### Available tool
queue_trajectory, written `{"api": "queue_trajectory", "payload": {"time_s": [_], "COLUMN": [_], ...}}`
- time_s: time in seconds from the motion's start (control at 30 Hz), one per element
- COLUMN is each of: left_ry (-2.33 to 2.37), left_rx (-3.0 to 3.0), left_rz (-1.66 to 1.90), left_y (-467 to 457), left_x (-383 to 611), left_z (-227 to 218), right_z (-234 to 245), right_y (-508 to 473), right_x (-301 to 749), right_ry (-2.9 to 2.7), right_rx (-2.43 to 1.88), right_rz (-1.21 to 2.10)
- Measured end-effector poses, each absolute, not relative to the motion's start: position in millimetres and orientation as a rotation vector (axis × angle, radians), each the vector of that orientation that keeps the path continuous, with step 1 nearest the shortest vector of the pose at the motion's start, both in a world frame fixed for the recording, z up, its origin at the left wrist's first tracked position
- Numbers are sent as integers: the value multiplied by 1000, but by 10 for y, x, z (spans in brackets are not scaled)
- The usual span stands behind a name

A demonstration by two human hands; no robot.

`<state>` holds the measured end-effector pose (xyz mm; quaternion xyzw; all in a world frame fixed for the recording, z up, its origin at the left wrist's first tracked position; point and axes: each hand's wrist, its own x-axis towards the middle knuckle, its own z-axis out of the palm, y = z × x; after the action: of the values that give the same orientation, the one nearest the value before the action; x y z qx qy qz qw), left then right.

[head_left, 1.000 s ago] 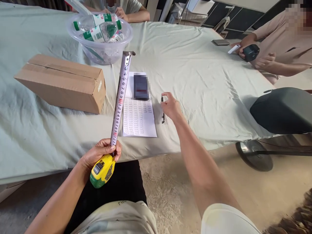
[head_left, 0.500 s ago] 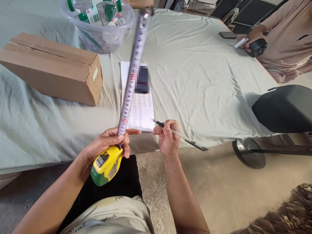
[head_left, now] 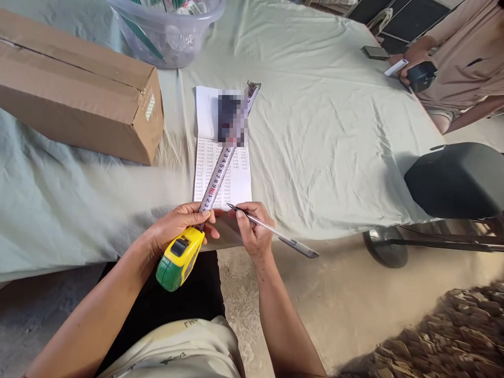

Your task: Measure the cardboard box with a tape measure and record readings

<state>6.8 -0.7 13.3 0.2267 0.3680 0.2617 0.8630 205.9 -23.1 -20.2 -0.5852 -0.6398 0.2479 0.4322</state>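
Note:
My left hand point(head_left: 177, 226) grips a yellow and green tape measure point(head_left: 179, 258) at the table's near edge. Its metal blade point(head_left: 224, 157) runs out diagonally over a printed sheet of paper point(head_left: 240, 181), with the hook end near the sheet's far right corner. My right hand point(head_left: 252, 231) pinches a pen point(head_left: 275, 233), tip pointing left at the sheet's near edge beside the blade. A dark blurred object point(head_left: 228, 118) lies on the far part of the sheet, partly under the blade.
A cardboard box point(head_left: 79, 89) lies at the left on the pale green cloth point(head_left: 323, 131). A clear plastic tub point(head_left: 165, 31) stands behind it. At the far right another person point(head_left: 460, 58) holds a small black device point(head_left: 421, 76). A black chair seat point(head_left: 457, 181) sits right.
My right hand picked the pen up from the table and brought it to the sheet's near edge. The tape blade swung rightward, shortened and dropped onto the paper.

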Motion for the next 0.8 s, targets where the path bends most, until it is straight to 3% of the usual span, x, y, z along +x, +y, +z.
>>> {"api": "queue_trajectory", "payload": {"time_s": [0.5,0.8], "left_ry": [734,691], "left_rx": [444,462], "left_rz": [534,538], "left_y": [17,5], "left_x": [20,-11], "left_z": [101,41], "right_z": [-340,-325], "right_y": [-288,-277], "right_x": [2005,2007], "right_ry": [-1580,-1575], "right_rx": [-1485,-1484], "right_rz": [448,545]}}
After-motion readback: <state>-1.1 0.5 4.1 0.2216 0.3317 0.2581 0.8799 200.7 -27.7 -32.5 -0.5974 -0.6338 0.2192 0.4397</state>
